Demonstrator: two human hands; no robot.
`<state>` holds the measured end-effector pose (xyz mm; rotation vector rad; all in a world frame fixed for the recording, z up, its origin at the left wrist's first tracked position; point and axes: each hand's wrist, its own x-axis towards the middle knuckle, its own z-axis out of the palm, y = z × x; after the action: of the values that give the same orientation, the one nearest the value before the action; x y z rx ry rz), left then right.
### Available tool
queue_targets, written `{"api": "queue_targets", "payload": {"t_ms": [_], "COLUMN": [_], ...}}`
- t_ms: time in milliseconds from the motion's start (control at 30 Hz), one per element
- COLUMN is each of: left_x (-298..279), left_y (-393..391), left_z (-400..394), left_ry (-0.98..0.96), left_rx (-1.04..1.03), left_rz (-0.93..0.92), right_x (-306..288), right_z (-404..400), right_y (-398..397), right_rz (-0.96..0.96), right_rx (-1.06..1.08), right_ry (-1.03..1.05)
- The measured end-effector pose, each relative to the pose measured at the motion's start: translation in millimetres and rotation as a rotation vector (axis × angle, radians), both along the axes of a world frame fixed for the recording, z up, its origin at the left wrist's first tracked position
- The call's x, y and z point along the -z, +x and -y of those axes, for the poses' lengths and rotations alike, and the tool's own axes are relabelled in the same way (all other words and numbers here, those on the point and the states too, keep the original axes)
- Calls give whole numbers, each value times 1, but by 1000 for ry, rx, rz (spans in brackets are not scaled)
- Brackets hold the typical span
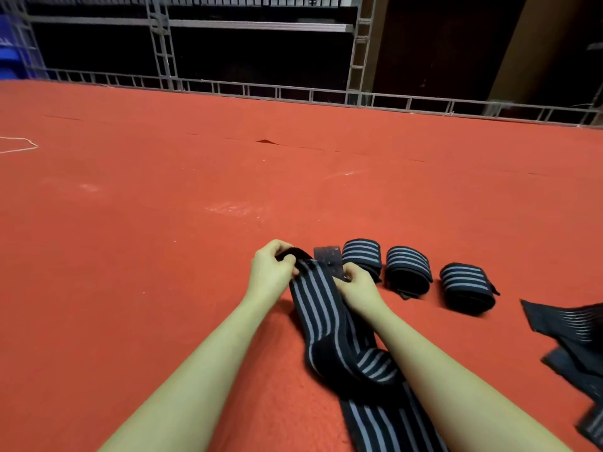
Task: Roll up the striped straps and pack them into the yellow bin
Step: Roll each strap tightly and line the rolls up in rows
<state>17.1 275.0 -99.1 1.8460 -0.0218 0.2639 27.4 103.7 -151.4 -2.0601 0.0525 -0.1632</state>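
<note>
On the red desk: a loose striped strap (321,308) runs from the hands back toward the bottom edge, kinked in a loop partway.
Left hand (272,272): fingers curled round the strap's dark far end; grip closed on it.
Right hand (357,285): pinches the strap's right edge, just beside the left hand.
Rolled straps (408,270): three in a row, right of the hands.
Unrolled straps (574,347): heaped at the right edge.
Yellow bin: not in view.
Risk: the loop could twist into the roll, or a slack start could leave it loose enough to unwind.
</note>
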Motion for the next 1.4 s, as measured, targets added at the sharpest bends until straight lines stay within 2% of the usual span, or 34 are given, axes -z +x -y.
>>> {"api": "queue_targets", "payload": {"t_ms": [100,267,400,667,867,967,1100,1200,1400], "left_x": [-20,-55,-86,-148,-170,-176,-195,-210,-236], "left_y": [-12,-35,-59,-117,-146,-151,-151,-147,-152], "left_z": [7,21,28,39,41,42,45,48,56], "left_ry": [-34,190,277,314,360,340,232,210,99], "left_rx": [-6,-15,28,107,197,157,38,-24,-18], "left_rz": [74,115,153,288,338,325,317,364,450], "right_x": [-21,-64,-93,-144,-186,-207,-235,-257,-286], "right_z": [-1,-1,1,13,23,30,37,43,56], "right_y": [-10,-37,-65,-120,-159,-177,-192,-198,-212], "right_rz": [112,250,327,439,576,699,825,863,892], "right_rx": [13,-7,-2,46,117,154,201,256,282], "right_ry": [47,83,118,205,322,326,227,181,269]}}
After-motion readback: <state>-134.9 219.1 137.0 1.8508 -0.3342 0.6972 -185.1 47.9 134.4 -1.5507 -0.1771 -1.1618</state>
